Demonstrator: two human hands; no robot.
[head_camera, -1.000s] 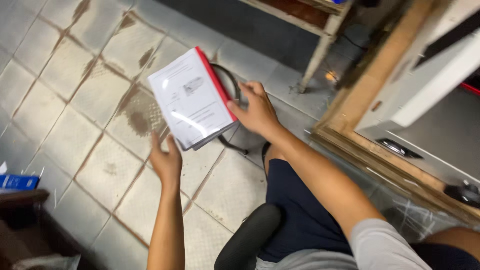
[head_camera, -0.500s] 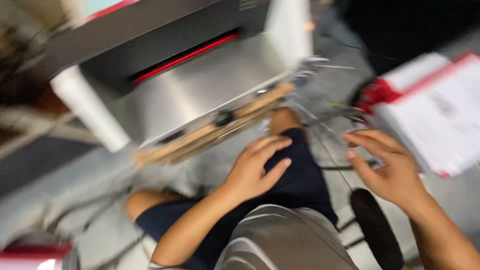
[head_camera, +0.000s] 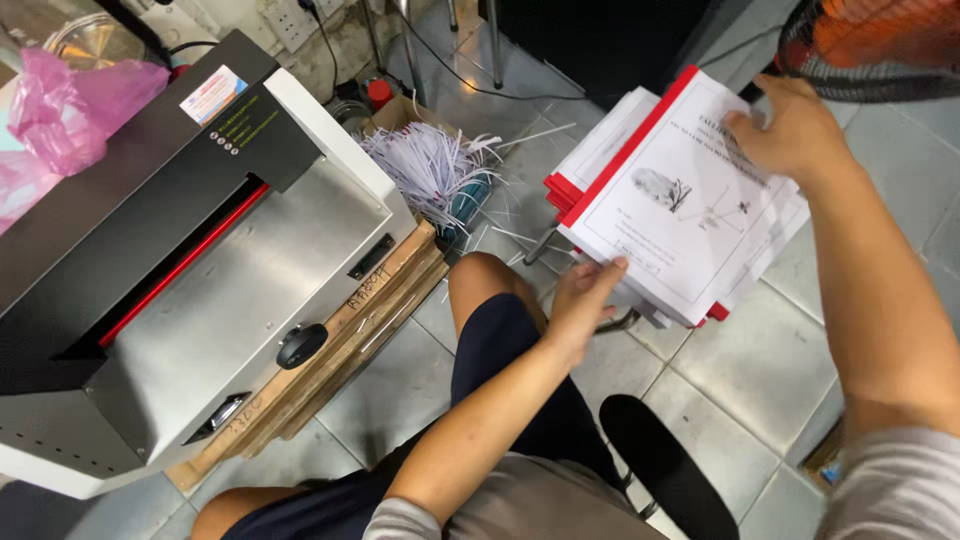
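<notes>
The person sits on a chair and looks down at their own knees and arms. The left hand (head_camera: 578, 300) reaches out to the near edge of a stack of booklets (head_camera: 680, 200), and its fingers (head_camera: 605, 268) are bent and touch the bottom corner of the top white page. The right hand (head_camera: 785, 130) lies on the far top corner of the same stack, with its fingers spread flat and pressing down on the paper. I cannot tell if either hand is really gripping the stack or just resting on it. The booklets are white with red spines, and the top one has a small drawing on it. The stack sits above the grey tiled floor (head_camera: 720, 380), to the right of the person's knee. On the left stands a big paper cutting machine (head_camera: 190, 270), black and silver with a red line, on a wooden board (head_camera: 330, 350). Behind the knee is a heap of thin white paper strips (head_camera: 425, 165). A pink plastic bag (head_camera: 60, 110) lies at the far left.
</notes>
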